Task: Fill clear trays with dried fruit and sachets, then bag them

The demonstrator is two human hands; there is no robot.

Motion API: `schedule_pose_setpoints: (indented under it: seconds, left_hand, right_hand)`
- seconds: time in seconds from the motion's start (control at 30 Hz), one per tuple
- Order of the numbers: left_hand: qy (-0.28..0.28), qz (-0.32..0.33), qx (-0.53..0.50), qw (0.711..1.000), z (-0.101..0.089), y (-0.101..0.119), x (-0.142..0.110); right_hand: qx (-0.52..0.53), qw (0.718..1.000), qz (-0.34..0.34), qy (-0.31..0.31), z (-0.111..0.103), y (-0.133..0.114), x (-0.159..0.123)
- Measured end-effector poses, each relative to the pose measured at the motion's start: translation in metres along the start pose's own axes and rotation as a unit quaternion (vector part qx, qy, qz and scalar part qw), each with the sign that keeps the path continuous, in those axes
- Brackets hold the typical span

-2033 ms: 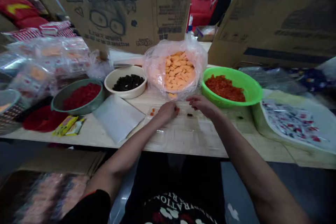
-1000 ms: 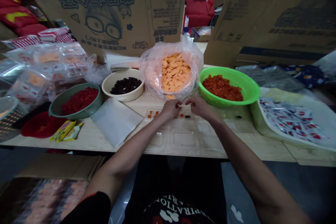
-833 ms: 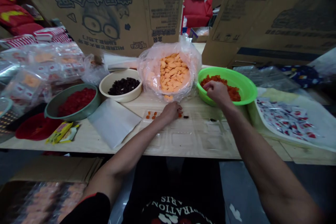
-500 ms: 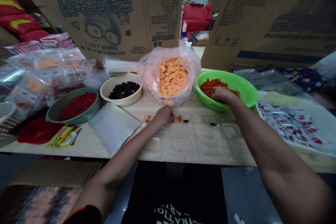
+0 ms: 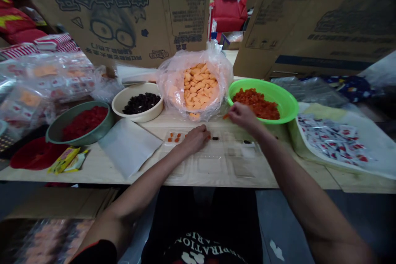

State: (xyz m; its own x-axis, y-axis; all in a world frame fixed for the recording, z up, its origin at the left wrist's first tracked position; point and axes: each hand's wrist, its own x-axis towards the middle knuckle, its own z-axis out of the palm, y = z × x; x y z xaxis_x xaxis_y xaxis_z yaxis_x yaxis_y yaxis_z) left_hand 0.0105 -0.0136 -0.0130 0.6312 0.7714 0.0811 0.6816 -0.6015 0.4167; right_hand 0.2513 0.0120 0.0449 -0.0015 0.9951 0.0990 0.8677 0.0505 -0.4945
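Observation:
My right hand (image 5: 244, 116) is at the near left rim of the bright green bowl (image 5: 287, 101), its fingers pinched on a small orange chunk (image 5: 226, 116). More orange chunks (image 5: 258, 102) fill that bowl. My left hand (image 5: 198, 137) lies over the back row of a clear plastic compartment tray (image 5: 210, 165), fingers curled down; what is in them, if anything, is hidden. Several small orange pieces (image 5: 174, 137) sit in the tray's back left compartment. A dark piece (image 5: 215, 138) lies just right of my left hand, and another dark piece (image 5: 247, 142) farther right.
A clear bag of pale orange pieces (image 5: 201, 86) stands behind the tray. Leftward are a cream bowl (image 5: 148, 117) of dark pieces, a grey-green bowl (image 5: 109, 121) of red pieces and white sheets (image 5: 130, 144). A bin of small sachets (image 5: 334, 138) stands right. Cardboard boxes (image 5: 188, 8) rise behind.
My right hand has come out of the green bowl, moving left and toward me with an orange chunk. My left hand stays over the tray's back row; the view has shifted slightly.

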Motion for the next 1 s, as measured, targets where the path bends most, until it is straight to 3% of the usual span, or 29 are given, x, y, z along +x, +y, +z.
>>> schedule_pose_setpoints:
  seconds: [0.1,0.2,0.3,0.43,0.47,0.53,0.6,0.67,0.83,1.0]
  left_hand:
    - [-0.023,0.007,0.044,0.999,0.005,0.004,0.002]
    - [-0.031,-0.003,0.049,0.998,0.006,0.003,0.001]
    - [-0.026,-0.020,0.011,0.999,0.003,-0.001,0.001]
    - [0.012,-0.062,-0.018,0.998,-0.004,0.001,0.018]
    - [0.018,-0.067,-0.012,0.998,-0.006,0.005,0.026]
    - [0.012,-0.067,0.002,0.998,-0.006,0.013,0.042]
    - [-0.006,-0.061,0.007,0.998,-0.003,0.021,0.056]
    - [-0.015,-0.055,0.008,0.998,0.001,0.026,0.064]
    - [-0.006,-0.031,-0.004,1.000,0.008,0.021,0.057]
    - [-0.007,0.013,-0.059,0.998,0.010,0.010,0.041]
  right_hand:
    - [-0.015,0.996,-0.024,-0.080,0.041,-0.021,-0.020]
    - [-0.028,0.997,-0.014,-0.075,0.058,-0.025,-0.028]
    - [-0.029,0.998,-0.027,-0.051,0.039,-0.016,-0.021]
    - [-0.076,0.994,0.014,0.077,-0.012,0.018,0.015]
    - [-0.104,0.990,0.049,0.079,-0.023,0.030,0.027]
    - [-0.149,0.981,0.121,-0.005,-0.036,0.052,0.048]
    - [-0.164,0.969,0.161,-0.090,-0.039,0.068,0.062]
    - [-0.162,0.968,0.162,-0.102,-0.035,0.076,0.066]
    - [-0.119,0.982,0.146,0.001,-0.026,0.081,0.059]
    - [0.042,0.980,0.165,0.105,-0.039,0.078,0.050]
